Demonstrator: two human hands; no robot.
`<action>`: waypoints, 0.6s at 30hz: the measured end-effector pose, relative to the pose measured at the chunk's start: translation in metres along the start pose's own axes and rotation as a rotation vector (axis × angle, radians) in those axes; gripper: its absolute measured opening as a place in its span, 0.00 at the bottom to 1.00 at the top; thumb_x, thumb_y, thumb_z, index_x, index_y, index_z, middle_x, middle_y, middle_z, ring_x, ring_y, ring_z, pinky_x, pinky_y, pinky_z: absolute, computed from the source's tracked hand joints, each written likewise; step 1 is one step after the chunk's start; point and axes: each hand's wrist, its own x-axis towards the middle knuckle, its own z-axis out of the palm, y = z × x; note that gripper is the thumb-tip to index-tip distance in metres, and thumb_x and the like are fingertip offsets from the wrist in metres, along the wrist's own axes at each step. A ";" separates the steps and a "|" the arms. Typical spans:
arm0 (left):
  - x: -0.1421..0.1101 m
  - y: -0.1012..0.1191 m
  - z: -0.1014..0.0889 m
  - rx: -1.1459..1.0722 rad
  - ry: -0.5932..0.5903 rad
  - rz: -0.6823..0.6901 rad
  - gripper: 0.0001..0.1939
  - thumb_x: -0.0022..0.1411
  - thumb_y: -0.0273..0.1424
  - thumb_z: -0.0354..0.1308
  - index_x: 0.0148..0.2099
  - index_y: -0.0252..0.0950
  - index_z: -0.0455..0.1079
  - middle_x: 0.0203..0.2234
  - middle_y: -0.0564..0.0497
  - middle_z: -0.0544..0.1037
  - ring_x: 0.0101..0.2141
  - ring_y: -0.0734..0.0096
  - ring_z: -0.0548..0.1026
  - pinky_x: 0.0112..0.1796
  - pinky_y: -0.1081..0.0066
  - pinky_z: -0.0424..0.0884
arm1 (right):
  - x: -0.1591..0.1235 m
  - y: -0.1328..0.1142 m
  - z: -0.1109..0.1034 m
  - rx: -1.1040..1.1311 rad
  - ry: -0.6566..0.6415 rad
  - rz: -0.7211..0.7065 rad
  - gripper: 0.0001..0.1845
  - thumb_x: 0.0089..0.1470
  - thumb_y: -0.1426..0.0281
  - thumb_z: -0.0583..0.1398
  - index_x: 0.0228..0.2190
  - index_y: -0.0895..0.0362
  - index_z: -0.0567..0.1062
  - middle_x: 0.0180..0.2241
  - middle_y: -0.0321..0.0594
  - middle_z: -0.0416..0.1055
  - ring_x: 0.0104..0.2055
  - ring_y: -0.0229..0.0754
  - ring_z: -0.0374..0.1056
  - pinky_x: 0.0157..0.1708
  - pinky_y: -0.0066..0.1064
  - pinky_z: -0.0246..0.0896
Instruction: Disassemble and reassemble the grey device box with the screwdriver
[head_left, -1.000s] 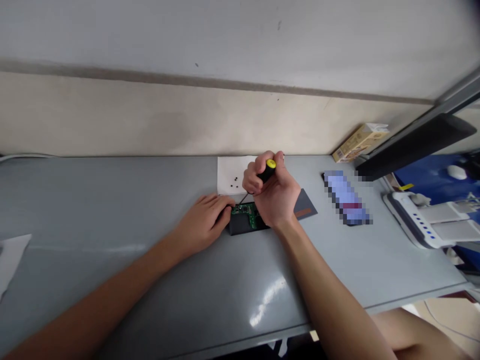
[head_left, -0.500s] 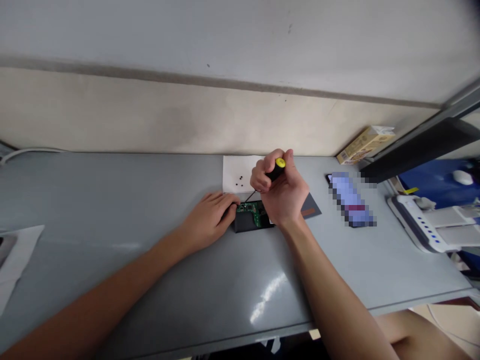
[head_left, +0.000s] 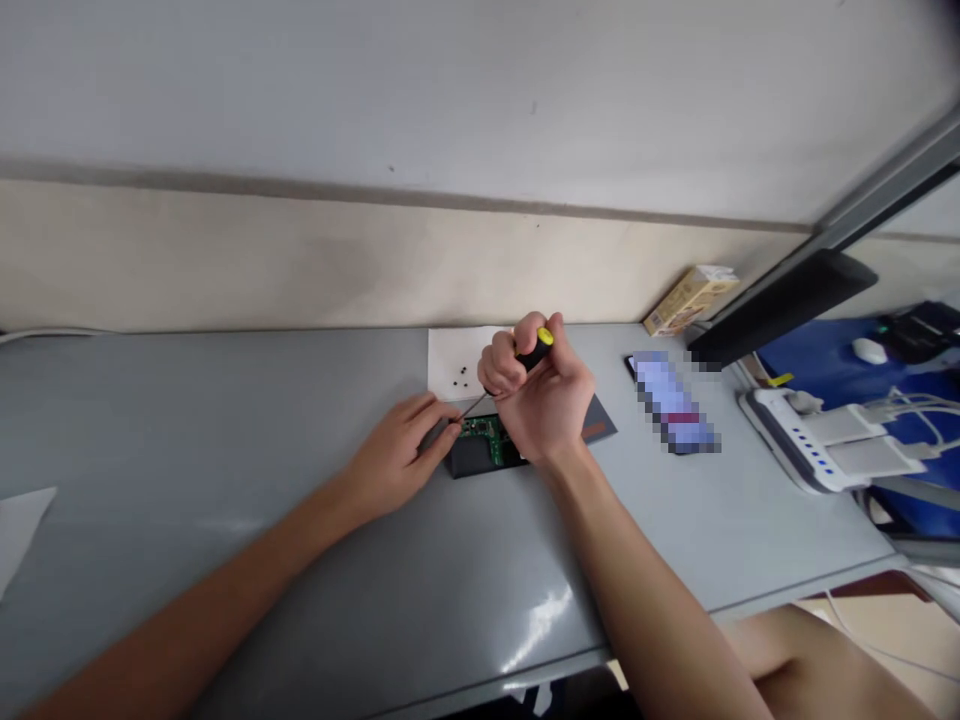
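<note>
On the tabletop [head_left: 390, 590], between the left fingers [head_left: 442, 409] and the right hand [head_left: 546, 410], which hides one end, lies the case [head_left: 471, 459], likely light and stiff, best held by its rim; its board [head_left: 496, 446] looks fragile. The left fingers bend at its corner, grip unclear. The right fingers [head_left: 501, 364] wrap the screwdriver [head_left: 534, 350], its tip indistinct.
</note>
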 end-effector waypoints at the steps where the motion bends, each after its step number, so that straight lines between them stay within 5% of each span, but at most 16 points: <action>1: 0.000 0.000 -0.001 -0.028 0.008 0.002 0.13 0.77 0.38 0.47 0.46 0.39 0.71 0.37 0.50 0.74 0.41 0.65 0.73 0.45 0.63 0.69 | 0.000 0.000 0.001 0.009 0.000 0.008 0.24 0.69 0.52 0.50 0.25 0.52 0.62 0.20 0.30 0.47 0.21 0.36 0.45 0.23 0.31 0.47; 12: 0.001 -0.002 -0.008 -0.139 0.115 -0.057 0.14 0.74 0.41 0.53 0.40 0.40 0.75 0.35 0.51 0.76 0.37 0.68 0.74 0.40 0.67 0.71 | 0.011 -0.024 -0.025 -0.098 0.060 -0.189 0.25 0.68 0.48 0.49 0.26 0.52 0.63 0.19 0.30 0.49 0.21 0.37 0.45 0.25 0.33 0.46; 18: 0.002 0.002 -0.009 -0.019 0.139 -0.055 0.14 0.73 0.41 0.53 0.39 0.41 0.76 0.36 0.51 0.78 0.38 0.64 0.76 0.42 0.63 0.74 | -0.055 -0.050 0.029 -0.374 -0.273 -0.256 0.24 0.68 0.56 0.54 0.23 0.53 0.69 0.20 0.35 0.62 0.21 0.36 0.54 0.24 0.34 0.50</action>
